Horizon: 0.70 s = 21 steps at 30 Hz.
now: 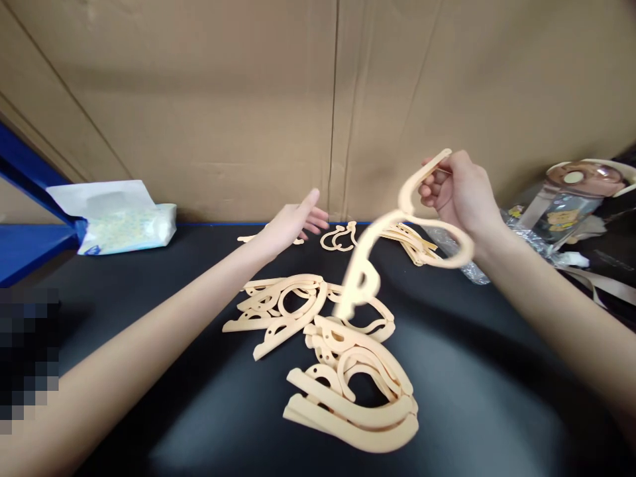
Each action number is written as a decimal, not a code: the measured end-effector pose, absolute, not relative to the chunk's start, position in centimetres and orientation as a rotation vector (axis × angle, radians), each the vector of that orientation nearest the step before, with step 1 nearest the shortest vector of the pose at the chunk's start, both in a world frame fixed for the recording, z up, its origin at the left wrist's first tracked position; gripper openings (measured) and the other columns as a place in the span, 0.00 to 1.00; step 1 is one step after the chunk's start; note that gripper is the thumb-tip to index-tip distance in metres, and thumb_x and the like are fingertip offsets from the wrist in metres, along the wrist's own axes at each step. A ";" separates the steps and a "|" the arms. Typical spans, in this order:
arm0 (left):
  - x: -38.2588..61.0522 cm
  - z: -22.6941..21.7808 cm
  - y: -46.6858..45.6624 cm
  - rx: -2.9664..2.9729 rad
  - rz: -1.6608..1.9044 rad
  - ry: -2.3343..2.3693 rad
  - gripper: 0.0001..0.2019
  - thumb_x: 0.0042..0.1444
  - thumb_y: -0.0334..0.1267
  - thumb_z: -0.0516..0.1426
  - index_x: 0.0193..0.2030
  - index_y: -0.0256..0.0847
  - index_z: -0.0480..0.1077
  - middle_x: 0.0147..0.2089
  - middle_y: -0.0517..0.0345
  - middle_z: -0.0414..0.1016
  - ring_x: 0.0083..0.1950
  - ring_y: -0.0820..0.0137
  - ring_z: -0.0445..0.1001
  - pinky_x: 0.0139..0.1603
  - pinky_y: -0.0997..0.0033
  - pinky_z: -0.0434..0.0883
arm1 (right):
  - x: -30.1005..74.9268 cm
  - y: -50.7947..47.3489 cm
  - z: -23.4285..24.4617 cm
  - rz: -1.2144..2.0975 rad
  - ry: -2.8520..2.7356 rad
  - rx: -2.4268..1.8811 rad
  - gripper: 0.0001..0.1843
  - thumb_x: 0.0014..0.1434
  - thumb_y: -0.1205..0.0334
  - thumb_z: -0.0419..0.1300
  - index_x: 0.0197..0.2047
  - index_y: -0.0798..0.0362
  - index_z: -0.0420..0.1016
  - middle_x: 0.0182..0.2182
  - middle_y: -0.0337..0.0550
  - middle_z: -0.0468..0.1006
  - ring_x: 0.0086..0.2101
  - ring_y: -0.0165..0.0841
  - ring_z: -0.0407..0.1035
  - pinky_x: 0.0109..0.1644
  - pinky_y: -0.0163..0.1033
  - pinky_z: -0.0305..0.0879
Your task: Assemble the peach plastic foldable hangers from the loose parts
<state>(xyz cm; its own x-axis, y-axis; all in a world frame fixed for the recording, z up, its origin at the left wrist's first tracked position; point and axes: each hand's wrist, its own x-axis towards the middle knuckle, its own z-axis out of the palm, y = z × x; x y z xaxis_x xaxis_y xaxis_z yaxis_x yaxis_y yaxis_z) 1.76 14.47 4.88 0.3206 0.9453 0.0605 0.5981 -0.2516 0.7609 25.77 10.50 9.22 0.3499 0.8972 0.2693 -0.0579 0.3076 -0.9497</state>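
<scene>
My right hand [460, 192] is closed round the hook end of a cream plastic hanger [397, 232], held up in the air and blurred by motion. My left hand [298, 222] reaches forward over the black table [149, 371] with fingers stretched out and apart, holding nothing, close to small cream hook pieces [338, 237] near the back edge. A stack of folded cream hangers [355, 391] lies in front of me, another heap [281, 308] to its left, and a further bundle [412, 242] lies beneath the raised hanger.
A cardboard wall [318, 99] closes the back of the table. A white packet of tissues [119, 218] rests at the back left beside a blue frame [30, 199]. A clear bottle with a pink lid [571, 199] and crumpled plastic wrap [467, 265] lie at the right.
</scene>
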 end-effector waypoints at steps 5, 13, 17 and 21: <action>3.3 5.6 12.8 1.293 0.574 0.793 0.33 0.57 0.66 0.44 0.39 0.38 0.76 0.31 0.50 0.75 0.29 0.70 0.71 0.26 0.74 0.66 | 25.9 10.0 8.2 0.784 -1.273 -1.157 0.04 0.54 0.70 0.56 0.34 0.53 0.67 0.29 0.42 0.79 0.26 0.28 0.73 0.28 0.33 0.65; 3.3 4.9 12.4 1.387 0.715 0.941 0.14 0.51 0.47 0.64 0.31 0.38 0.71 0.21 0.68 0.52 0.21 0.81 0.50 0.20 0.78 0.48 | 24.6 8.3 7.3 -0.380 -2.338 -1.623 0.13 0.67 0.55 0.52 0.45 0.50 0.75 0.34 0.41 0.81 0.32 0.35 0.73 0.30 0.37 0.52; 4.1 5.2 11.4 1.533 0.656 1.015 0.15 0.49 0.48 0.63 0.27 0.38 0.69 0.23 0.65 0.59 0.23 0.79 0.57 0.22 0.76 0.54 | 22.5 7.3 5.8 -0.662 -2.462 -1.580 0.17 0.65 0.73 0.46 0.49 0.57 0.72 0.38 0.50 0.79 0.36 0.38 0.73 0.30 0.40 0.50; 4.3 6.0 11.1 1.771 0.663 1.173 0.15 0.49 0.48 0.63 0.25 0.39 0.69 0.23 0.63 0.66 0.22 0.76 0.60 0.23 0.74 0.57 | 22.3 7.9 4.6 -0.406 -2.380 -1.649 0.18 0.61 0.76 0.45 0.49 0.59 0.70 0.39 0.53 0.78 0.30 0.37 0.72 0.28 0.39 0.46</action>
<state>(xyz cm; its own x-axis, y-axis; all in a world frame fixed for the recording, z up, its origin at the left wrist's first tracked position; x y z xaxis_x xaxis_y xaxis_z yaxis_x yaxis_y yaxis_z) 4.29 11.13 5.98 0.4105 0.9111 -0.0371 0.4382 -0.1615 0.8843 22.29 7.86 4.58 -0.3480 0.8773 0.3305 0.9373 0.3334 0.1020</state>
